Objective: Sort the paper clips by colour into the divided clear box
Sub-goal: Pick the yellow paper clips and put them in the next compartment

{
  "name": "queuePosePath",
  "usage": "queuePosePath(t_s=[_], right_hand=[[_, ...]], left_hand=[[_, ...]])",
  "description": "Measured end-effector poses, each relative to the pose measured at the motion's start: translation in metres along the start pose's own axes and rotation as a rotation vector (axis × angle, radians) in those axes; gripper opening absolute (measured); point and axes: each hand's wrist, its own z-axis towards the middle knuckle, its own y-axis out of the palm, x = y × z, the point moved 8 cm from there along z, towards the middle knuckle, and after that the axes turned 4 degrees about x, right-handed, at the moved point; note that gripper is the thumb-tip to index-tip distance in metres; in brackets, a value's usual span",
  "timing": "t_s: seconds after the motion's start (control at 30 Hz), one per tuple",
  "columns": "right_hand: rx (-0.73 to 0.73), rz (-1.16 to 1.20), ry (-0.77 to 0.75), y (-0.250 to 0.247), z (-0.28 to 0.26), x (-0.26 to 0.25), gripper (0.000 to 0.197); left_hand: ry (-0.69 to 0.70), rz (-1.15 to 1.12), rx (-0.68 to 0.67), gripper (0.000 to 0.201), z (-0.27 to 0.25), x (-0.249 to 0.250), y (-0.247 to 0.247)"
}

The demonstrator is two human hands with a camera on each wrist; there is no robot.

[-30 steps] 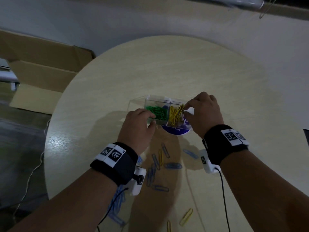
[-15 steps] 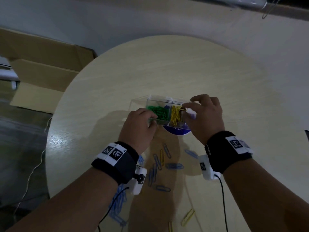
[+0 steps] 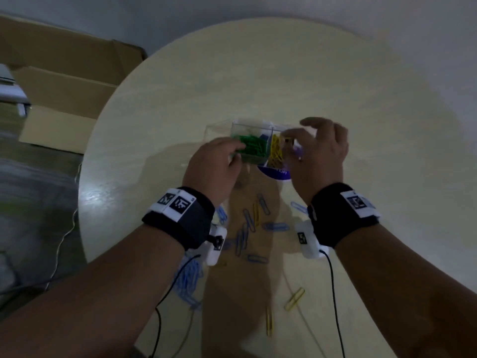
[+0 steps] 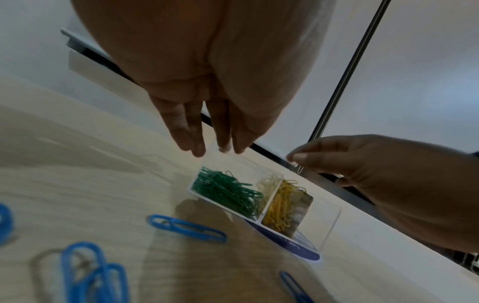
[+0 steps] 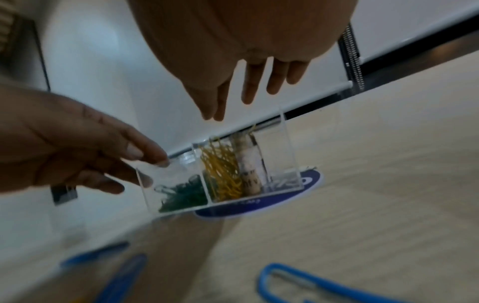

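Observation:
The divided clear box (image 3: 254, 125) stands mid-table, with green clips (image 3: 251, 148) in its left compartment and yellow clips (image 3: 276, 151) in the one beside it. My left hand (image 3: 237, 151) holds the box's left wall, thumb on the rim (image 5: 160, 163). My right hand (image 3: 296, 135) hovers just above the yellow compartment with its fingers (image 5: 250, 92) spread, holding nothing. One yellow clip (image 5: 252, 128) sticks up at the rim. Loose blue clips (image 3: 247, 228) and yellow clips (image 3: 294, 298) lie on the table (image 3: 361, 125) near my wrists.
A round blue label (image 3: 276, 174) lies under the box. A heap of blue clips (image 3: 191, 282) sits below my left wrist. Cardboard boxes (image 3: 64, 86) stand on the floor to the left. Wrist-camera cables (image 3: 333, 293) trail towards me.
My right hand, which pinched a yellow clip over the yellow compartment, has let go, risen slightly and spread its fingers. The left hand has stayed on the box.

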Motion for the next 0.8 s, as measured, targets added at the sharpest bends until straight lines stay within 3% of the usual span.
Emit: queuePosePath(t_s=[0.07,0.13,0.23,0.33,0.43,0.53,0.67,0.8], right_hand=[[0.047,0.066,-0.028,-0.016,-0.012,0.003,0.014],[-0.027,0.153,-0.094,-0.026,-0.040,0.003,0.009],[-0.302,0.215,-0.184,-0.033,-0.115,-0.002,0.009],[-0.469,0.237,-0.199,-0.043,-0.194,0.000,0.015],[-0.545,0.203,-0.194,-0.041,-0.241,0.001,0.022],[-0.547,0.166,-0.167,-0.036,-0.246,0.003,0.025],[-0.618,0.133,-0.097,-0.027,-0.239,0.011,0.012],[-0.689,0.258,0.142,-0.029,-0.238,0.007,0.008]], left_hand=[[0.039,0.018,0.074,0.027,-0.008,-0.001,-0.015],[0.104,0.097,0.104,0.021,-0.025,0.001,-0.027],[0.271,0.159,-0.059,0.019,-0.074,0.004,-0.015],[0.383,0.218,-0.274,0.031,-0.138,0.001,0.012],[0.364,0.252,-0.362,0.039,-0.176,-0.014,0.024],[0.428,0.328,-0.413,0.044,-0.193,-0.020,0.026],[0.273,0.293,-0.252,0.037,-0.194,-0.032,-0.004],[0.220,0.357,-0.147,0.016,-0.193,-0.038,-0.014]])
